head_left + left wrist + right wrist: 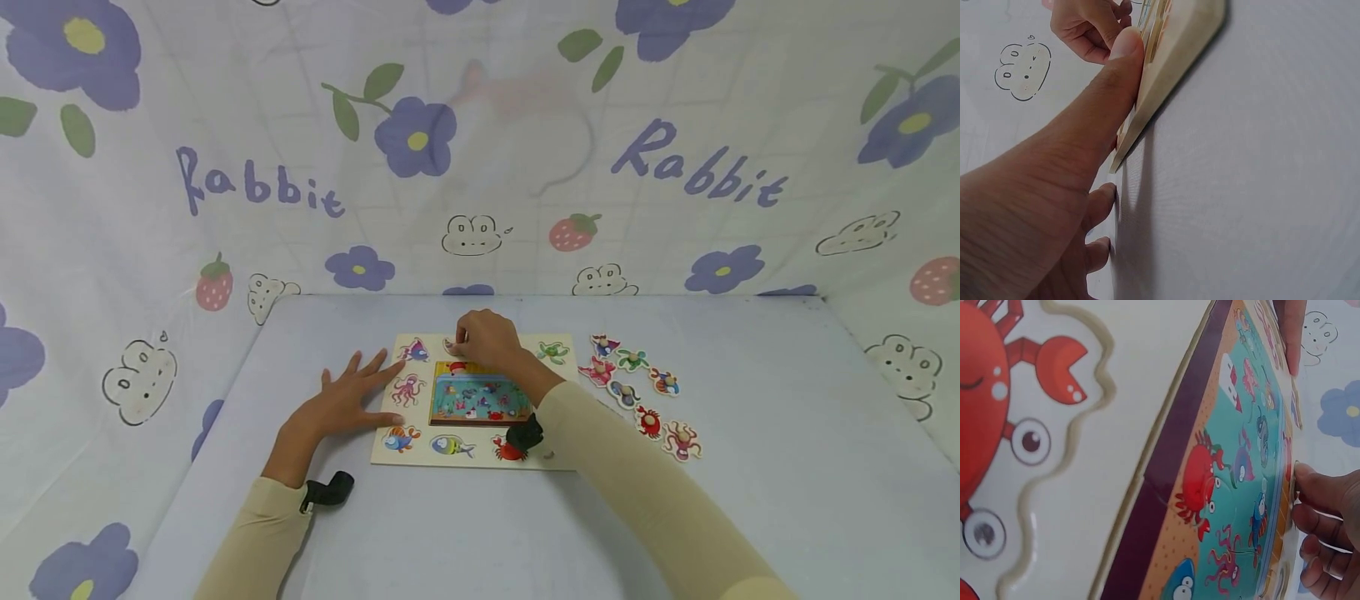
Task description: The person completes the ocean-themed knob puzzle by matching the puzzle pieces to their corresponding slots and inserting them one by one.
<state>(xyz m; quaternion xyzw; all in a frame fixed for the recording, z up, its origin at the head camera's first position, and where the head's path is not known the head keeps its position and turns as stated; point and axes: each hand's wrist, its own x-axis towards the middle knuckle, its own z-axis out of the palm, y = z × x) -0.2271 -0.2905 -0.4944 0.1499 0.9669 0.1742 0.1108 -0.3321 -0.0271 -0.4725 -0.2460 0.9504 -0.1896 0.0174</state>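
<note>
A wooden peg-puzzle board (480,458) with sea-animal shapes around a central aquarium picture (480,396) lies on the table. My left hand (347,402) is spread at its left side, with the thumb (1125,47) resting on the edge and other fingertips reaching its left border. At the top middle of the board, my right hand (486,337) pinches a puzzle piece, mostly hidden by the fingers. The right wrist view shows those curled fingers (1325,519) low at the board's far edge. A red crab picture (982,394) fills that view's near corner.
Right of the board lie several knobbed pieces, among them a red crab (648,422), a pink octopus (682,441) and a green turtle (632,359). A patterned cloth (517,183) hangs behind the table. Each wrist carries a small black camera (330,489).
</note>
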